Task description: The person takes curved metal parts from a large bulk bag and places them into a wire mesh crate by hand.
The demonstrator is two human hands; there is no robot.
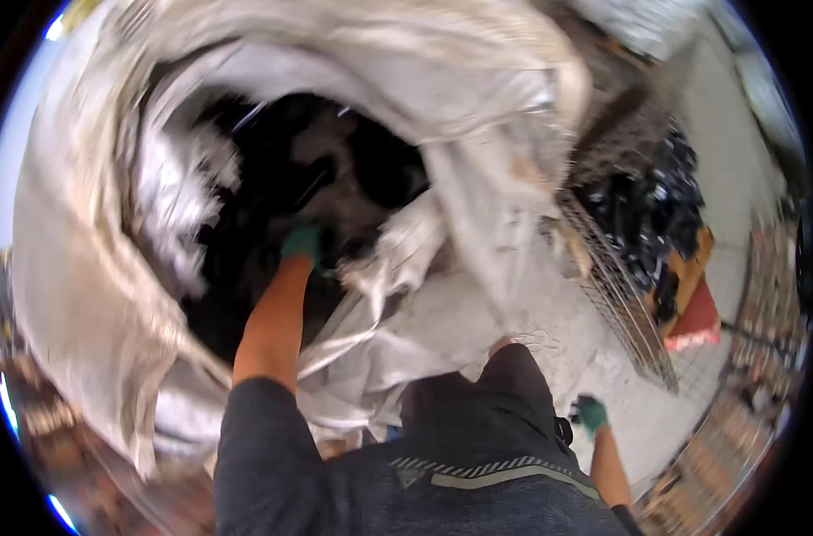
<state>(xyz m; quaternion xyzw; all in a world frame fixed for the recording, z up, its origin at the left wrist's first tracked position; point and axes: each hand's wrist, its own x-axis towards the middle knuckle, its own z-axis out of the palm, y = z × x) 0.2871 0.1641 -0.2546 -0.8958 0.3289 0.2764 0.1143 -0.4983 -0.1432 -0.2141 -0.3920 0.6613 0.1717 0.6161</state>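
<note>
My left arm reaches down into a big, off-white woven bulk sack (76, 259) through its wide, crumpled mouth. Inside, my left hand (302, 241), in a green glove, is among dark, glossy black pieces (308, 179); its fingers blend into the dark and cannot be made out. Out to my right, low beside my leg, hangs my right hand (590, 414) in a green glove with dark fingertips. Those fingers look slightly apart, and nothing clear shows in them. A frayed flap (402, 250) of the sack hangs next to my left forearm.
Right of the sack, a wire mesh crate (616, 295) stands on the pale floor (558, 339). Black shiny pieces (643, 214) are heaped beside it, near brown cardboard (690, 268) and a red box (696, 322). Brownish stacks (719, 456) line the far right edge.
</note>
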